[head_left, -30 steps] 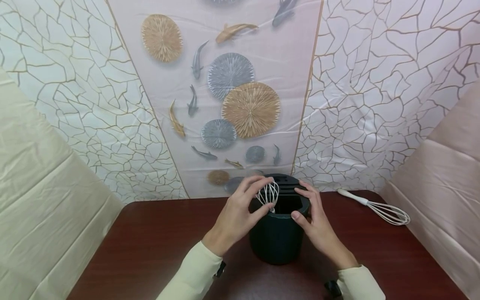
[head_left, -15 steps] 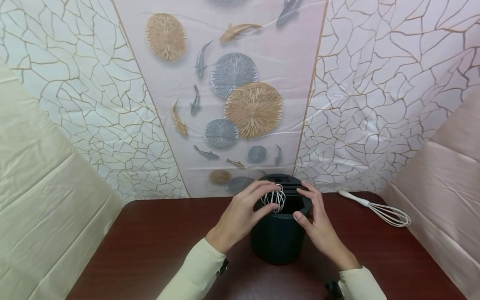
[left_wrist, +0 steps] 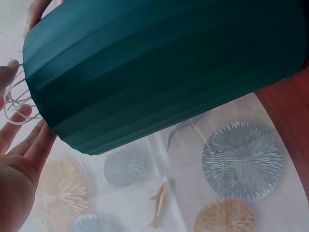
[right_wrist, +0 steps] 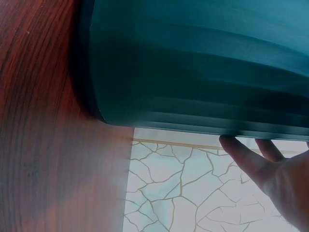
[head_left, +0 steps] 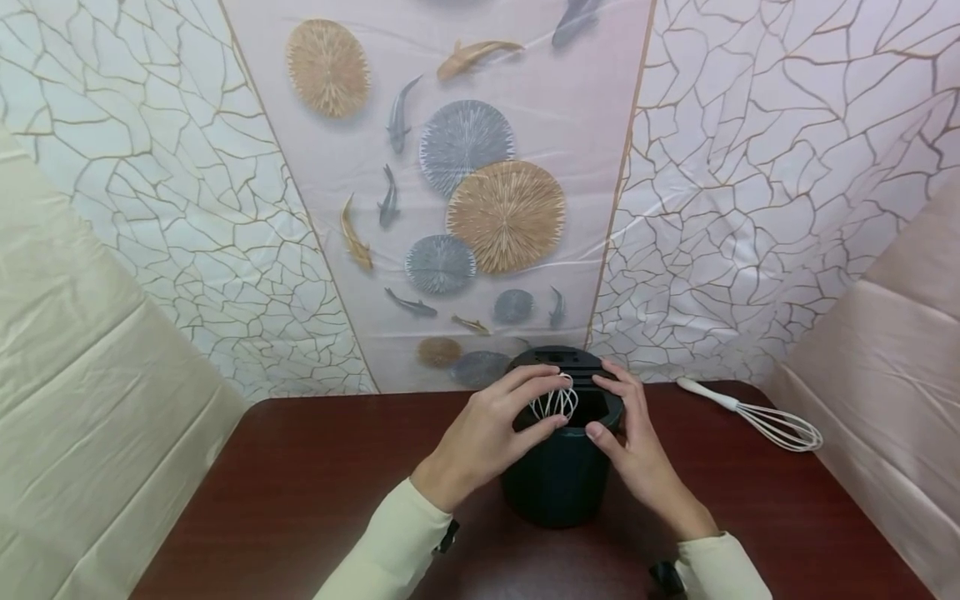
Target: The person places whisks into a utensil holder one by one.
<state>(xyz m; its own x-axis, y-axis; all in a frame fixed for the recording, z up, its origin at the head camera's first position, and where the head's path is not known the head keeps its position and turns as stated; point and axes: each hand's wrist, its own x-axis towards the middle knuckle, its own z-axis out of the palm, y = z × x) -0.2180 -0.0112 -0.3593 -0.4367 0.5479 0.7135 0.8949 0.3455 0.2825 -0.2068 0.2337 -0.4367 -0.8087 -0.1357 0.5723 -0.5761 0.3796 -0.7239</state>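
A dark green utensil holder (head_left: 555,483) with fluted sides stands upright on the table. Its top has a large opening at the front and narrow slots behind. My left hand (head_left: 491,429) holds a whisk (head_left: 557,402) by its white wire loops, thumb in front and fingers behind. The whisk's handle is hidden down in the opening. In the left wrist view the wire loops (left_wrist: 17,104) stick out past the holder's rim, between the fingers. My right hand (head_left: 647,446) steadies the holder at its right rim, thumb at the front, fingers over the slotted top.
Another whisk (head_left: 772,423), with a white handle, lies at the back right of the dark red wooden table (head_left: 322,492). A patterned cloth backdrop (head_left: 480,208) hangs right behind the table, with plain cloth panels (head_left: 97,400) at both sides.
My left hand has moved a little right and slightly lower with the whisk, whose loops now sit deeper in the opening. The right hand stays on the rim.
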